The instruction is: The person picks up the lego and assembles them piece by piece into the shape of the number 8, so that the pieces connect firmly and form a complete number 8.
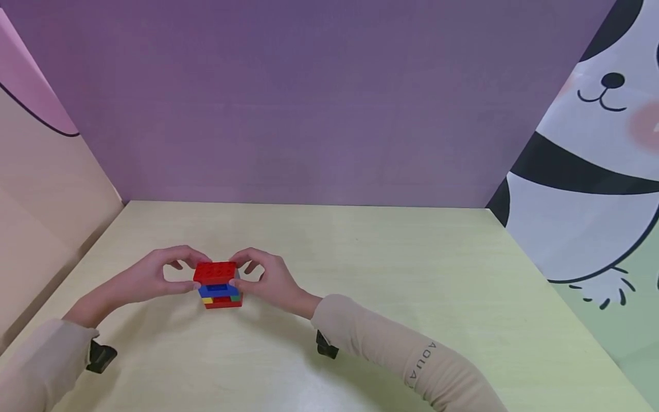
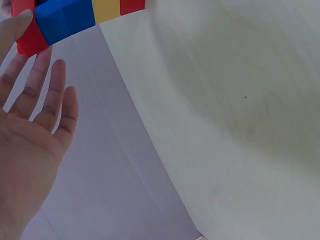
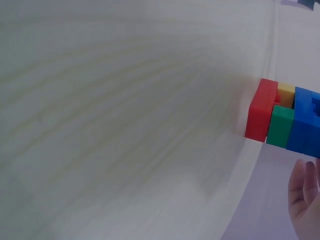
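A small stack of toy building bricks stands on the table, left of its middle. On top lies a red studded brick [image 1: 215, 273], above a blue layer [image 1: 220, 290]. Below that sit a yellow brick [image 2: 106, 10] and a green brick [image 3: 280, 126] at opposite ends, over a red bottom brick [image 3: 261, 111]. My left hand [image 1: 146, 277] pinches the top red brick's left end, thumb in front and fingers behind. At its right end, my right hand [image 1: 278, 284] does the same, thumb at the front corner. The right wrist view cuts off the top brick.
The pale wooden table [image 1: 391, 274] runs back to a purple wall [image 1: 309, 103]. A panda picture [image 1: 592, 160] covers the right wall. Black wrist devices [image 1: 101, 356] show at both sleeves.
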`<state>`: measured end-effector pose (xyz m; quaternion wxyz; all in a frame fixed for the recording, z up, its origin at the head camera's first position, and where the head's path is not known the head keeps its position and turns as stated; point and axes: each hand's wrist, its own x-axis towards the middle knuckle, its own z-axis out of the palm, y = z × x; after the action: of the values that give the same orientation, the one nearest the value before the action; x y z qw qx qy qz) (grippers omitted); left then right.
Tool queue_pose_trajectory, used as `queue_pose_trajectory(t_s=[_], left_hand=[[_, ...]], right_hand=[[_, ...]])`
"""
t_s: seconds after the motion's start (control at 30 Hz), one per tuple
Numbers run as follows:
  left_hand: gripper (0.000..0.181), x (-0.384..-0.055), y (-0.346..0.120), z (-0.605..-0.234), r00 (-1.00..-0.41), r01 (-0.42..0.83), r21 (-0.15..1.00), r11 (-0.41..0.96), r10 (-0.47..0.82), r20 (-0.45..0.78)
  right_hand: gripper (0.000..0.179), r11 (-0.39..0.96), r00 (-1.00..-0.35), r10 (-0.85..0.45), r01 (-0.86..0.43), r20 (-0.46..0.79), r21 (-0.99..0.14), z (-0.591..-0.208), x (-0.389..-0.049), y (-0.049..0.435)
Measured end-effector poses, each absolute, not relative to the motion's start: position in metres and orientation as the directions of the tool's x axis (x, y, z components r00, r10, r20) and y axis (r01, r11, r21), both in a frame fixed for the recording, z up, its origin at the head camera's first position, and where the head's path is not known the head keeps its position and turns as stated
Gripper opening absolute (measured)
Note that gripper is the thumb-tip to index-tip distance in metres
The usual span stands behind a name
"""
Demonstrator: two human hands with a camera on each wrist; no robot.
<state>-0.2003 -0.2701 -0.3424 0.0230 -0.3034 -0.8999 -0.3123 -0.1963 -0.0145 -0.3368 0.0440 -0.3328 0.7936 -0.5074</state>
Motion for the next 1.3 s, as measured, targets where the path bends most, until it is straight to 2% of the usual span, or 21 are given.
queue_pose_trajectory(t_s=[0.43, 0.6, 0.9, 1.3], left_hand=[[0.046, -0.203, -0.27, -0.351, -0.775, 0.63, 0.471, 0.617, 0.537, 0.333], [0.047, -0.206, -0.27, -0.35, -0.785, 0.617, 0.473, 0.629, 0.531, 0.319], [0.049, -0.213, -0.27, -0.349, -0.809, 0.583, 0.496, 0.643, 0.516, 0.281], [0.047, -0.221, -0.268, -0.347, -0.848, 0.513, 0.549, 0.66, 0.49, 0.203]], right_hand=[[0.036, 0.259, -0.775, -0.571, -0.483, 0.271, -0.837, -0.35, -0.206, -0.019], [0.036, 0.257, -0.771, -0.567, -0.501, 0.291, -0.826, -0.368, -0.22, -0.022], [0.034, 0.278, -0.772, -0.553, -0.526, 0.314, -0.804, -0.369, -0.227, -0.021], [0.046, 0.353, -0.803, -0.515, -0.517, 0.3, -0.779, -0.375, -0.229, -0.026]])
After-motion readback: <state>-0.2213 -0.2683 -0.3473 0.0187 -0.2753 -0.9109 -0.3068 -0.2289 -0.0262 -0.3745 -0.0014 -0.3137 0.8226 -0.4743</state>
